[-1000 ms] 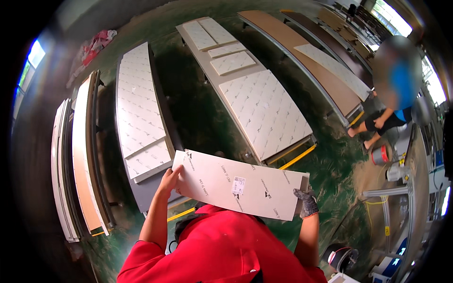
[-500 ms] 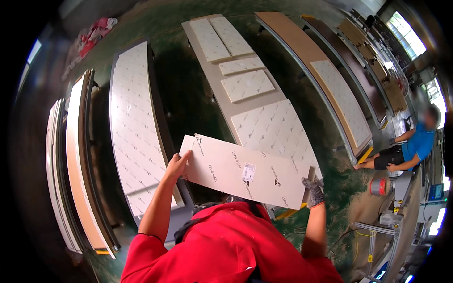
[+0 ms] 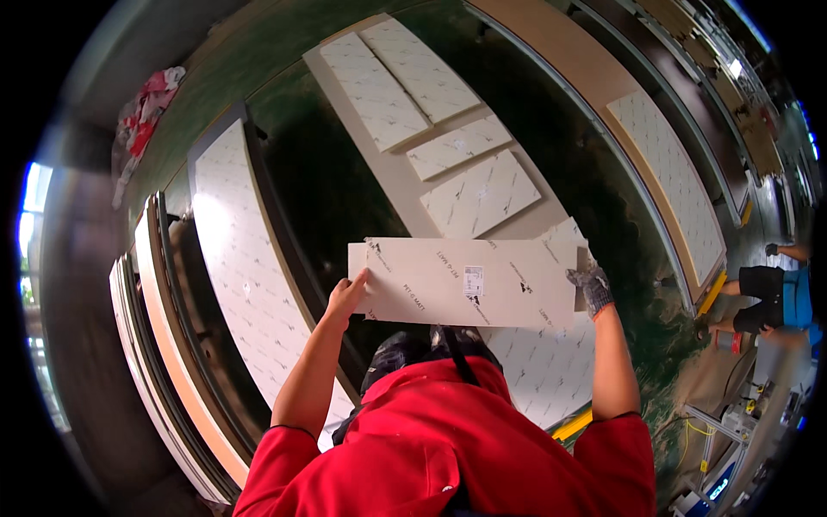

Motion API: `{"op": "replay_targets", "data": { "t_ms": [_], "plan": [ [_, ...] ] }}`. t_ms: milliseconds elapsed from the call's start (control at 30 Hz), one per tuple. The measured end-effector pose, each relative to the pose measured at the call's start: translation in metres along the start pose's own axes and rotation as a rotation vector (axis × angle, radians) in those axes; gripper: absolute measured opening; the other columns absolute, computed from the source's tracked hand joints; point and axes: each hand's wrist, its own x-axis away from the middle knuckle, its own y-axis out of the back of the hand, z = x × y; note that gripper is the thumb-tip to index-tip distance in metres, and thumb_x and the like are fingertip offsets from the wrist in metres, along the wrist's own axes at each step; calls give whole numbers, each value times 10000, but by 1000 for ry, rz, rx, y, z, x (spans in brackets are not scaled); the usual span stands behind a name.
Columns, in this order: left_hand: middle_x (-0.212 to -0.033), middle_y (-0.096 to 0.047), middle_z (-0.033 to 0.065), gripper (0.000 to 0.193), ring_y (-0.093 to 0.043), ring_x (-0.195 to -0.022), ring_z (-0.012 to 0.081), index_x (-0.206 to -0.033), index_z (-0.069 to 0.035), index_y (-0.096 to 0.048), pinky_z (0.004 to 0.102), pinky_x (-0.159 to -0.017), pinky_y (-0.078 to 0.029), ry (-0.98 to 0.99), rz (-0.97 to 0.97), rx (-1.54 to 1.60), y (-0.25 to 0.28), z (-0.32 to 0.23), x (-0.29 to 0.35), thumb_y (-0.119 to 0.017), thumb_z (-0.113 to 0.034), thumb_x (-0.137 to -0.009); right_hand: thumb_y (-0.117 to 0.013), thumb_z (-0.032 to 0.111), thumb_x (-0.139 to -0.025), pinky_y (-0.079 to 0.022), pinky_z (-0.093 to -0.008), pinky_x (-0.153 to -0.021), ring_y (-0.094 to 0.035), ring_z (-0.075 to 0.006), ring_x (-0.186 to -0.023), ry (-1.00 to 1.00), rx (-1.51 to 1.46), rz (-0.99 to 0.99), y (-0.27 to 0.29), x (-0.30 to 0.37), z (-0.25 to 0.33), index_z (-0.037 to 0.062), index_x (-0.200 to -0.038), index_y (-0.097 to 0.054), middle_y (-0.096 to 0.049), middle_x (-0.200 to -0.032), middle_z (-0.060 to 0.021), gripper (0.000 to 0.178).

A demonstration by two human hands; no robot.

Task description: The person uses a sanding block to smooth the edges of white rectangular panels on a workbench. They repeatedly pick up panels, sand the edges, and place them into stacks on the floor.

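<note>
A white rectangular panel (image 3: 431, 276) with scattered print and a small label is held crosswise in front of me. My bare left hand (image 3: 346, 297) grips its left end, thumb on the upper face. On the opposite end, my right hand (image 3: 592, 291), in a grey glove, is closed on the edge. Beneath and beyond the panel runs a long grey board (image 3: 392, 188) carrying several white printed panels. One of these, a larger panel (image 3: 547, 366), lies partly hidden under the panel I hold.
To the left, a long stack of white panels (image 3: 250, 233) and narrower stacks (image 3: 159, 319) lie lengthwise. A brown board stack (image 3: 560, 52) runs along the right. Another person (image 3: 775, 297) in a blue top is at the right edge, near a metal frame (image 3: 715, 439).
The held panel has turned from slanting down rightward to nearly level. My view has swung, so the stacks appear shifted and rotated. Both hands still hold the panel.
</note>
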Motion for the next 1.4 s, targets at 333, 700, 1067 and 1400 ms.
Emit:
{"op": "replay_targets", "data": {
  "t_ms": [333, 700, 1067, 1400],
  "plan": [
    [-1122, -649, 144, 714, -619, -1008, 233, -1149, 42, -633, 374, -867, -481, 63, 251, 26, -11, -115, -222, -593, -621, -885, -847, 415, -673, -320, -328, -1145, -415, -276, -1378, 30, 809, -122, -70, -243, 149, -34, -1413, -435, -447, -1476, -201, 959],
    [-969, -625, 97, 683, -572, -837, 185, -1078, 5, -649, 350, -749, -470, 263, 230, 27, -128, -139, -447, -563, -648, -896, -777, 244, -798, -312, -339, -1140, -323, -253, -1435, -7, 934, -138, -123, -538, 144, -8, -1508, -281, -334, -1558, -164, 902],
    [-779, -541, 36, 639, -506, -696, 142, -966, -9, -635, 302, -655, -448, 363, 86, 103, -210, -131, -553, -555, -641, -915, -732, 200, -854, -259, -316, -1171, -237, -207, -1477, -109, 805, -64, -188, -735, 88, 64, -1546, -225, -238, -1616, -79, 868],
    [-954, -637, 92, 699, -628, -739, 176, -1157, 4, -611, 317, -585, -519, 374, 274, -349, -209, -162, -568, -503, -646, -925, -742, 353, -802, -340, -358, -1129, -437, -297, -1352, 479, 1145, 17, -146, -804, 7, 91, -1428, -448, -475, -1452, -145, 738]
  ]
}}
